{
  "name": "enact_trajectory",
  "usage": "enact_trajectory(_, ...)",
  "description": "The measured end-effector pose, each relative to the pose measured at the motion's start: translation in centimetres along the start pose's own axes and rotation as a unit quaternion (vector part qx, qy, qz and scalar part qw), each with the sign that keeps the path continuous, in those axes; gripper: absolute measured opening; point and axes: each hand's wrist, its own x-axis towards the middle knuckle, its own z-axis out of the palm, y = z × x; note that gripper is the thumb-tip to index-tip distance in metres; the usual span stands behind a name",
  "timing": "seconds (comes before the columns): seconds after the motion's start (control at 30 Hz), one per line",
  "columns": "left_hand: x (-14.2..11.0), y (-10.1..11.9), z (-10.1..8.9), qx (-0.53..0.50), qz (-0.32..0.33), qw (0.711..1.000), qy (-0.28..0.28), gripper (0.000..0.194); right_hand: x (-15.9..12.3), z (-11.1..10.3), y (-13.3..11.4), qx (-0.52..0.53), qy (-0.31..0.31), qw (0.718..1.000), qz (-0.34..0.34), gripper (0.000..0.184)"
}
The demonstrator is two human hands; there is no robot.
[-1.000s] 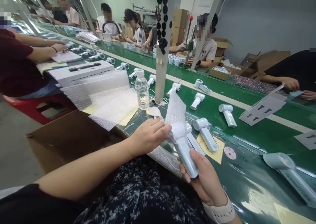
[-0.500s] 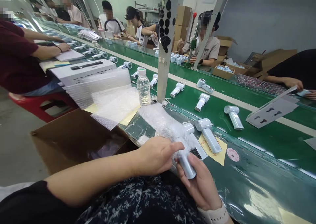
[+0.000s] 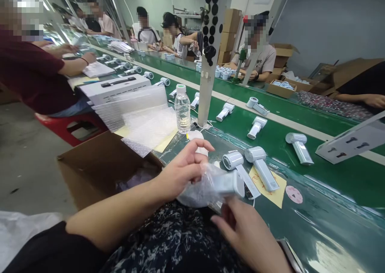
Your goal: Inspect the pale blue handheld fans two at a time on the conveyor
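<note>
My left hand (image 3: 184, 170) grips a light-blue handheld fan (image 3: 229, 185) by its end wrapped in clear bubble wrap (image 3: 201, 189). The bare handle of this fan points right, and its round head is hidden in the wrap. Just below the handle end is my right hand (image 3: 245, 229), thumb and fingers apart and bent, a little blurred, with nothing seen in its grasp. Two more fans, one with an open ring (image 3: 233, 160) and one in film (image 3: 261, 168), lie on the bench beyond. A yellow paper (image 3: 278, 185) lies under the filmed one.
A water bottle (image 3: 182, 110) stands beside a metal post (image 3: 207, 84). Bubble-wrap sheets (image 3: 147, 124) lie left of it, near a white case (image 3: 117, 89). Several fans rest on the green conveyor (image 3: 273, 144). A white printed box (image 3: 349, 144) stands right; a cardboard carton (image 3: 90, 168) sits below left.
The fan has swung from slanting down toward me to lying nearly level, with wrap now gathered around its head. My right hand has let go of the handle. The view has shifted left.
</note>
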Motion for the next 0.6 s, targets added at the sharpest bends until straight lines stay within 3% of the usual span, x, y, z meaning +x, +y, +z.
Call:
enact_trajectory(0.1,-0.6,0.2,-1.6,-0.059,-0.029,0.998,0.004,0.031,0.7,-0.3,-1.3,0.01,0.058,0.989,-0.134,0.018)
enact_trajectory(0.23,-2.8,0.3,-3.8,-0.056,-0.043,0.996,-0.048,0.037,1.4,-0.4,-2.9,0.091,0.004,0.964,-0.249,0.015)
enact_trajectory(0.4,-5.2,0.8,-5.2,-0.042,-0.076,0.996,0.002,0.037,2.6,0.8,-3.9,0.134,-0.092,0.945,-0.284,0.02)
enact_trajectory(0.6,-6.5,2.3,-8.0,0.092,-0.066,0.989,0.092,0.034,3.3,1.7,-4.1,0.147,-0.102,0.955,-0.237,0.02)
